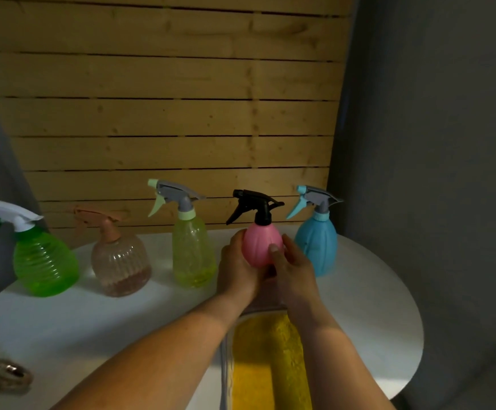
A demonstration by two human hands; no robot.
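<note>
2 hands cup the pink spray bottle (261,247), 4th from left in a row of 5 on the white table (374,291): left hand (236,270) and right hand (294,270) curled round its belly, base hidden. Keep it upright, grip even; blue bottle (316,250) stands just beside

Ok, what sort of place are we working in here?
Likely a home corner or small staged setup: a round white table before a wood-plank wall, with a row of coloured spray bottles; left hand and right hand hold the pink spray bottle.
</note>
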